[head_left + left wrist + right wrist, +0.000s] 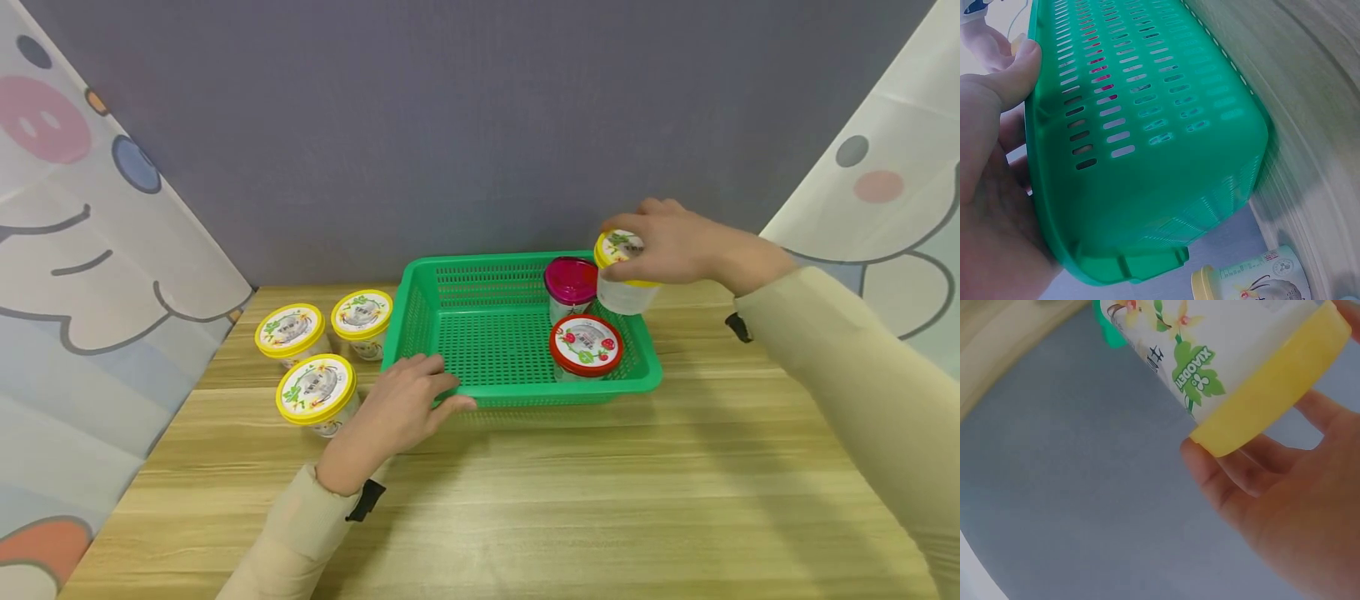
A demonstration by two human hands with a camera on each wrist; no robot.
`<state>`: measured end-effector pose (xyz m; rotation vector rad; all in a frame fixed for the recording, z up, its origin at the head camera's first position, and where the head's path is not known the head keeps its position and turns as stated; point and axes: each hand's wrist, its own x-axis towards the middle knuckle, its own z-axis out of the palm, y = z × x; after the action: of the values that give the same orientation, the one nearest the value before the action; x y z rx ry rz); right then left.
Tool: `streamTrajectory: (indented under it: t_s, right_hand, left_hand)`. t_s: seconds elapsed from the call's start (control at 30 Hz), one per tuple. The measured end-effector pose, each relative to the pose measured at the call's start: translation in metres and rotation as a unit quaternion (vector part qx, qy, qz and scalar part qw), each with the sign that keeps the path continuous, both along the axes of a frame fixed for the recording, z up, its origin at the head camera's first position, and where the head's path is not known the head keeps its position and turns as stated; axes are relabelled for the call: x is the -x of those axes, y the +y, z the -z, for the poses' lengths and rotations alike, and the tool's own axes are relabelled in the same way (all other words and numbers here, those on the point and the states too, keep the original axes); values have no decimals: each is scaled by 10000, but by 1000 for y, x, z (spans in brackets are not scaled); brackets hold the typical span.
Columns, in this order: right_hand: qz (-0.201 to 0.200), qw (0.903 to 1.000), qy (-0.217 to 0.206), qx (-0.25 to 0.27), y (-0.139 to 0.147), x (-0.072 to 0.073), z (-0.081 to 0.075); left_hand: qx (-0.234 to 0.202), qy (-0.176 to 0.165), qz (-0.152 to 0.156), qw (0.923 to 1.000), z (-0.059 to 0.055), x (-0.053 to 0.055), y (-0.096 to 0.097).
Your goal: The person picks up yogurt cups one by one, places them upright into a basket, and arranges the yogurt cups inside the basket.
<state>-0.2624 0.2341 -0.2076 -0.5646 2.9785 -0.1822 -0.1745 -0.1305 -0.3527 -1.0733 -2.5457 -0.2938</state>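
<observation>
My left hand (401,404) grips the front left rim of a green plastic basket (517,391). In the left wrist view, its thumb lies over the outside of the rim and the fingers go behind it. My right hand (675,242) holds a tub with a yellow lid (1272,387) by the lid's edge, above the basket's back right corner. Flowers and a green leaf are printed on this tub's side. Inside the basket's right part stand a tub with a magenta lid (572,281) and, in front of it, a tub with a red strawberry-print lid (587,343).
Left of the basket, three yellow-lidded tubs stand in a group on the wooden table (562,500): a back left one (289,329), a back right one (362,314) and a front one (316,389). A grey panel (465,125) rises behind; printed cloths hang at both sides.
</observation>
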Motion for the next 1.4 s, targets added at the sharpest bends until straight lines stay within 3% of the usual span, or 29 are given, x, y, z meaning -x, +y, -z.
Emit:
streamTrajectory:
  t_s: [1.4]
  right_hand:
    - [-292,9992,122,232,-54,18,2]
  left_hand:
    - [-50,-12,50,10000,0,-4,2]
